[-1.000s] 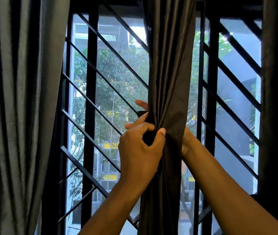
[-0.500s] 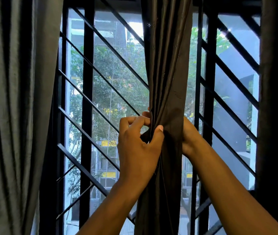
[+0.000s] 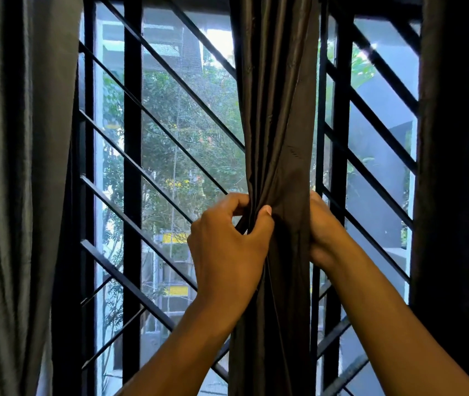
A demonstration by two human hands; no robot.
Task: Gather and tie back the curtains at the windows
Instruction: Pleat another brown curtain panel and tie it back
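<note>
Centrally, a dark brown satin curtain (image 3: 277, 124) is hanging bunched into a narrow column in front of the black metal window grille (image 3: 132, 167). The left hand (image 3: 227, 247) is gripping its left edge, thumb pressing into the folds and fingers curling behind. The right hand (image 3: 324, 230) is reaching round the curtain's right side; its fingers are lying hidden behind the cloth, so I cannot tell their grasp. A grey pleated curtain (image 3: 13, 195) is hanging at far left.

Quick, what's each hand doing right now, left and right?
Left hand: fingers and thumb curled round the gathered dark curtain, gripping it.
Right hand: against the curtain's other side, fingers hidden behind the fabric; grip cannot be told.
</note>
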